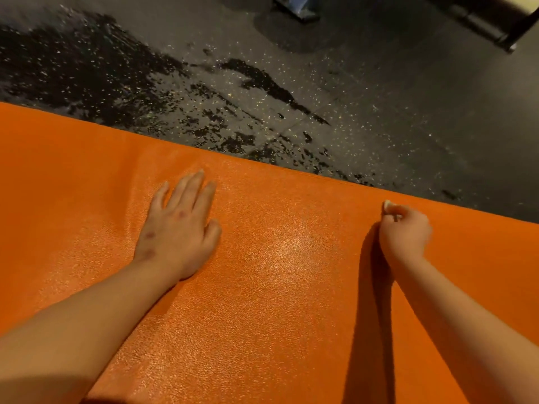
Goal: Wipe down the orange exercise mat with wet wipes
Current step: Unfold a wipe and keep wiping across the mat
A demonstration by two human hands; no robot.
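Observation:
The orange exercise mat (pixel 277 287) fills the lower half of the view, its far edge running diagonally from upper left to right. A shiny damp patch shows on it between my hands. My left hand (pixel 180 228) lies flat on the mat, palm down, fingers spread and holding nothing. My right hand (pixel 405 231) is closed in a fist near the mat's far edge, pressed on the surface. A small white bit of wet wipe (pixel 389 206) pokes out beyond its fingers; most of the wipe is hidden inside the fist.
Beyond the mat lies a dark speckled rubber floor (pixel 379 97) with wet dark patches (pixel 87 77). At the top edge stand a dark equipment base (pixel 297 10) and a black frame bar (pixel 495 27).

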